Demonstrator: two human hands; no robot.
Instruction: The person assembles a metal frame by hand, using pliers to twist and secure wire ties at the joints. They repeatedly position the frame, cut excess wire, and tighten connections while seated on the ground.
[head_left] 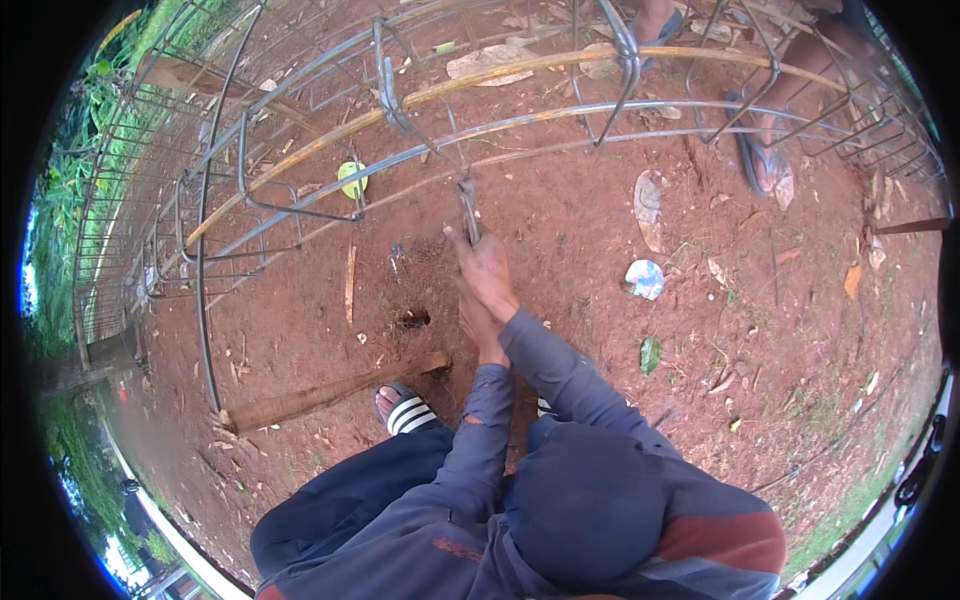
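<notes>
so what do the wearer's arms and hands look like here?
Both arms wear long dark blue-grey sleeves. The left sleeve is frayed with a small tear near the cuff; the right sleeve looks intact. The left hand and right hand are bare, without gloves.

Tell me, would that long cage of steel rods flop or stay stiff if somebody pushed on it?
Probably stiff: the rod cage has long bars tied through many square hoops. Likely heavy too, since it stretches across the red dirt. It rests on a wooden pole, so it might rock somewhat. The right hand works a small tool at one joint.
</notes>
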